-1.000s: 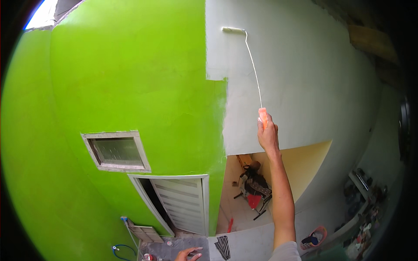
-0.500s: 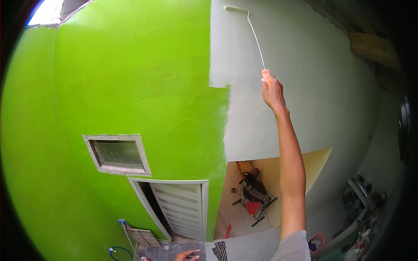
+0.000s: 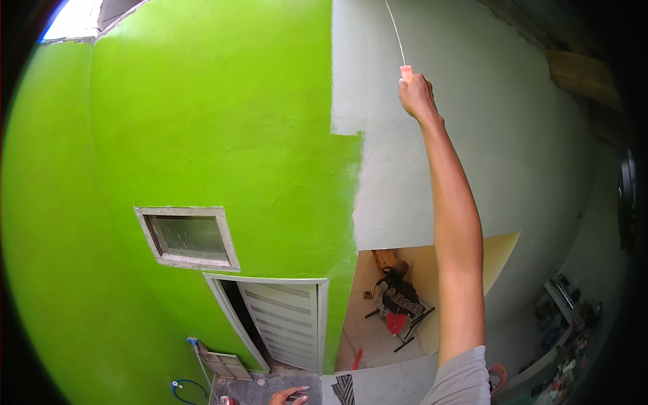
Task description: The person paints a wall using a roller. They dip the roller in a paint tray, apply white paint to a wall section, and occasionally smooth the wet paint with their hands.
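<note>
Orange handle (image 3: 406, 73): clamped in right hand (image 3: 418, 98) grip, now higher
Roller head: just left view; pale wall (image 3: 513, 142) contact unjudgeable
Left hand (image 3: 290, 395): cropped, grip can't tell

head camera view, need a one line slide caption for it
The right hand holds up an orange handle with a thin rod before a green and pale grey wall.

On my feed I have the paint roller (image 3: 395, 32) raised nearly upright in the right hand (image 3: 419, 98), its orange handle (image 3: 406, 72) below a thin, pale rod leaning slightly left, over the grey side of the green-and-grey wall (image 3: 385, 175).
</note>
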The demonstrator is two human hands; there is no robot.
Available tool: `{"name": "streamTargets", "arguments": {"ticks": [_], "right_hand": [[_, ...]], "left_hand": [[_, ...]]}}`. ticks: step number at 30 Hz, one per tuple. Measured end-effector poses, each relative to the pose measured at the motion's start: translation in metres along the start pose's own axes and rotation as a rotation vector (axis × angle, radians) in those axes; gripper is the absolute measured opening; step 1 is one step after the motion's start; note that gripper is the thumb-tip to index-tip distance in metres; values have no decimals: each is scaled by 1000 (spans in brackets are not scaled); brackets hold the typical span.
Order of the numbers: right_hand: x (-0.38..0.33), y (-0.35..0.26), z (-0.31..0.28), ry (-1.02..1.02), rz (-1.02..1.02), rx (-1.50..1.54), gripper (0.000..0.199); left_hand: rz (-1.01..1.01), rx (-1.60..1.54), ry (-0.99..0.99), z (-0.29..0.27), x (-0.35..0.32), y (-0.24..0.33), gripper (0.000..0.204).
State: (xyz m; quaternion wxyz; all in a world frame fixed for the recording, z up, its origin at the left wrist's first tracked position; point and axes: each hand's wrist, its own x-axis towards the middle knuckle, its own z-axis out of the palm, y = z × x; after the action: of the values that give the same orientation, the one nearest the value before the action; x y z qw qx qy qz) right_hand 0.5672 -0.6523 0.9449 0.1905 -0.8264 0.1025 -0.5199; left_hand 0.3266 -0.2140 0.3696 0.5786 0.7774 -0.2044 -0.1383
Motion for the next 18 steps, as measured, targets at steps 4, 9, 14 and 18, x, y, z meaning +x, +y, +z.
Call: {"name": "streamTargets", "arguments": {"ticks": [4, 9, 14, 18], "right_hand": [[-15, 7, 3, 27, 24, 23, 32], [-59, 43, 34, 88, -11, 12, 33], [-125, 54, 50, 31, 37, 43, 32], [-167, 65, 62, -1, 65, 11, 28]], "left_hand": [[-57, 14, -25, 2, -2, 1, 42], [-67, 10, -84, 6, -3, -6, 45], [-122, -1, -125, 8, -4, 0, 45], [-128, 46, -168, 13, -2, 12, 46]]}}
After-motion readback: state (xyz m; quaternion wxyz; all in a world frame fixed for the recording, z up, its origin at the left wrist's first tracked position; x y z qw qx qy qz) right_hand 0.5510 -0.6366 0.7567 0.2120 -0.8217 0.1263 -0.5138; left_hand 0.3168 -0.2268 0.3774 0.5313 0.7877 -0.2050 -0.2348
